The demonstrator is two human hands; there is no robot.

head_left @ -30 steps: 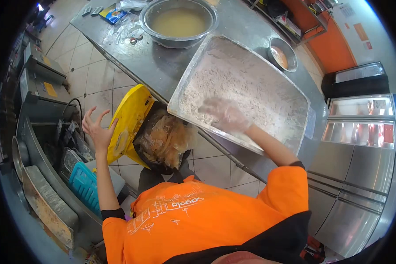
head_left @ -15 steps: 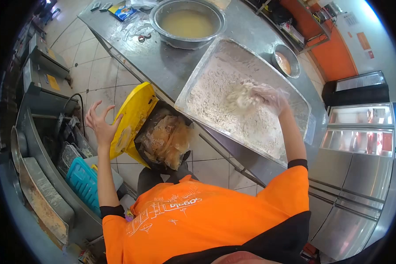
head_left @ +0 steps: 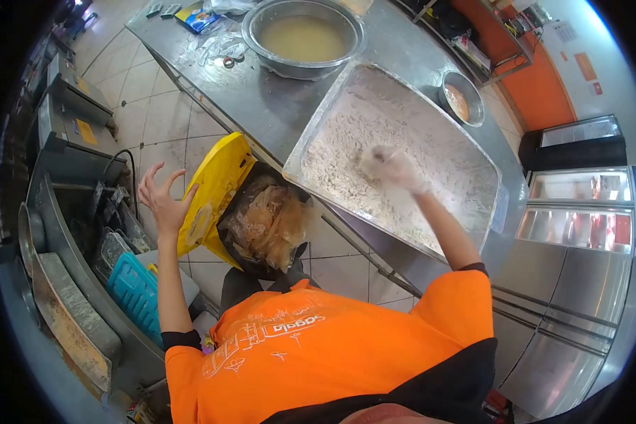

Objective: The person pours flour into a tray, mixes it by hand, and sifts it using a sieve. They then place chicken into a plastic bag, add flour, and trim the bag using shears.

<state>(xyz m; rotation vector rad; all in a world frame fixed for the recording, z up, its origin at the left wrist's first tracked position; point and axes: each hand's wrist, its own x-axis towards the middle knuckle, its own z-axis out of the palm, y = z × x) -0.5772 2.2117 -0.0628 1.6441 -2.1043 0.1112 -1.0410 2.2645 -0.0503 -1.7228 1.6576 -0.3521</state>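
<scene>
My right hand (head_left: 396, 169), in a clear plastic glove dusted white, is down at the surface of the flour (head_left: 438, 205) in a large rectangular tub (head_left: 323, 107). Motion smears its fingers, and I cannot tell whether they grip anything. Loose, crumbly flour lies all round it. Bare and held up in the air, my left hand (head_left: 166, 198) has its fingers spread and bent, with nothing in them. It is beside the raised yellow lid (head_left: 215, 180) of a bin (head_left: 266, 172) that holds crumpled, stained plastic.
The tub rests on a steel table (head_left: 261, 106). Behind it are a wide metal basin (head_left: 258, 53) of cloudy yellowish liquid and a smaller metal bowl (head_left: 475, 113). A blue basket (head_left: 131, 290) and metal trays (head_left: 74, 304) line the left; steel fridges (head_left: 579, 283) stand right.
My right hand has moved left and slightly down across the tub, into the crumbly flour near its middle. The left hand stays almost where it was.
</scene>
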